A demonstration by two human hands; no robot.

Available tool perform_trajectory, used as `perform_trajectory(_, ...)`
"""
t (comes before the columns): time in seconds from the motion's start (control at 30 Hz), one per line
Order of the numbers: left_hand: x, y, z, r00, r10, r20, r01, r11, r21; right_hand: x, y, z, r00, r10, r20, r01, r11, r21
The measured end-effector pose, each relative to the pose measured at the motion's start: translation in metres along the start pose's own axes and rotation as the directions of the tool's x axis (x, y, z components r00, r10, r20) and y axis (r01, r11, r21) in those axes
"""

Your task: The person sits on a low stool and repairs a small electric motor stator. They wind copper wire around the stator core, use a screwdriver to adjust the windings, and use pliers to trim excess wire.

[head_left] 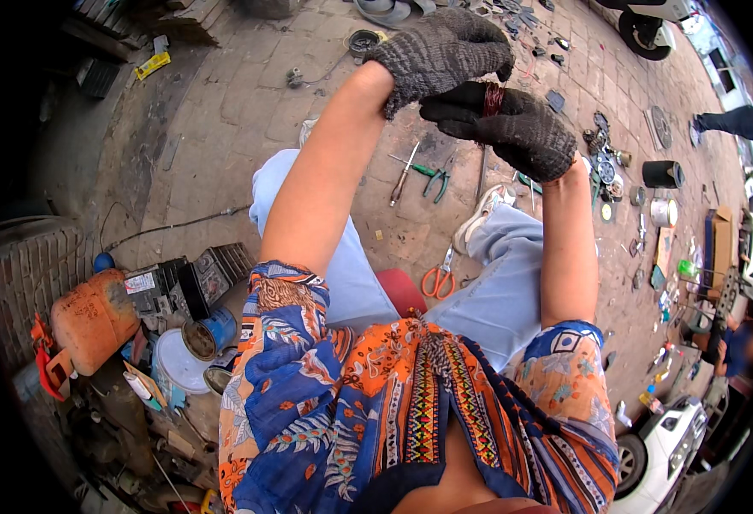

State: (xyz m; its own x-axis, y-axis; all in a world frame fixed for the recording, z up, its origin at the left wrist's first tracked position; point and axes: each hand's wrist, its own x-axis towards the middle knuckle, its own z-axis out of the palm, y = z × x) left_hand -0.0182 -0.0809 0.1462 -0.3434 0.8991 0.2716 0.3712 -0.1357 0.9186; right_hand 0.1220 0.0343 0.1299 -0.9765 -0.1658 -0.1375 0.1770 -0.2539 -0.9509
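Both my hands wear dark grey knitted gloves and are raised at the top middle, close together. My left hand is above and to the left, its fingers bent and pressed together; what they may pinch is hidden. My right hand points leftward just below it. A small coil of reddish-brown wire sits at my right hand's fingers, which are closed around or through it; I cannot tell which. On the ground below lie a screwdriver, green-handled pliers and orange-handled scissors.
Metal parts, a black cylinder and a white tin lie to the right. An orange container, a blue can and a white lid crowd the lower left. Farther right are a person and a white car.
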Motion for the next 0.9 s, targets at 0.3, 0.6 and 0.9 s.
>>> perform_trajectory(0.3,0.022,-0.049,0.005,0.907,0.410,0.091,-0.419,0.870,0.259,-0.006,-0.007,0.005,0.999,0.015,0.049,-0.018,0.998,0.061)
perform_trajectory(0.6,-0.001,-0.077,0.052,0.949,-0.178,0.260,0.260,0.908,-0.330,-0.016,-0.011,-0.039,0.798,-0.572,-0.192,0.556,0.574,0.601)
perform_trajectory(0.9,-0.001,-0.078,0.008,0.976,-0.217,0.016,0.210,0.962,0.175,-0.003,-0.016,-0.067,0.401,-0.782,-0.478,0.758,0.576,-0.306)
